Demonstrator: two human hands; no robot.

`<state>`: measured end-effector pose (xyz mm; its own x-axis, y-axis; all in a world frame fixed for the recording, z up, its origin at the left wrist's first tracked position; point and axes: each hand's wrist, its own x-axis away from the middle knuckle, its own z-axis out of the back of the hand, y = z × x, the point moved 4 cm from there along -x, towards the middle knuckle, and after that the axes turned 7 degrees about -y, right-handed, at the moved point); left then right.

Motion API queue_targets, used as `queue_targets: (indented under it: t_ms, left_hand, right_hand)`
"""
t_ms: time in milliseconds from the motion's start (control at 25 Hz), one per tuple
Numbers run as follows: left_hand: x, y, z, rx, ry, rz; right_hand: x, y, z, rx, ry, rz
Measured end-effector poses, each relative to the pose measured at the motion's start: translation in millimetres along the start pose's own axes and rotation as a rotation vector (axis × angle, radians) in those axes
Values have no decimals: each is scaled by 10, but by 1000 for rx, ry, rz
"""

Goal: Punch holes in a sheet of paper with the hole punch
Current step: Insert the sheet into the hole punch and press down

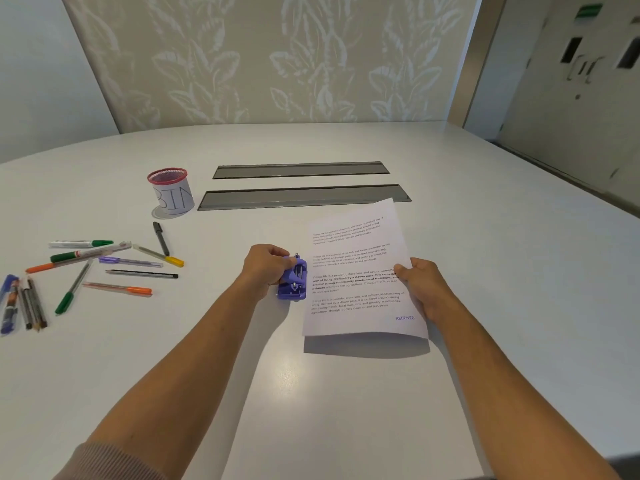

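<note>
Both hands grip — left hand (pixel 265 266) closed on hole punch (pixel 293 279), right hand (pixel 420 289) pinching sheet (pixel 356 271) edge.

The cup (pixel 170 190) bears hand-drawn letters "BIN" on its white wrap, and the sheet (pixel 360 271) carries a blue stamp "RECEIVED" near its lower right corner plus printed paragraphs, partly legible, one bold line reading "Defined by a slower pace."

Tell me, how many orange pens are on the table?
2. One orange pen lies nearest the hole punch, below the black pencil. The other sits farther left, partly under the green marker.
</note>
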<state>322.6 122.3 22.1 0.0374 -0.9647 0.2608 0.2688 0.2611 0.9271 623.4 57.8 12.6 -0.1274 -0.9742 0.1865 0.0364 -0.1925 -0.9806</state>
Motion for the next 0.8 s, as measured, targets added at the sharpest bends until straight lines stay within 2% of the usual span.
queue_targets:
  t_ms: [280,480,600,800]
  left_hand:
    - [4,-14,-1,23,-5,-19]
    - [40,57,49,-311,196,-147]
    - [24,50,-24,-451,159,-148]
    - [4,76,-35,-572,186,-171]
  right_hand:
    - [-39,-9,-58,-3,-33,-23]
    - [-61,2,-102,-5,-48,-43]
    - [-72,-19,-138,-14,-56,-33]
    - [-77,-14,-153,-18,-67,-50]
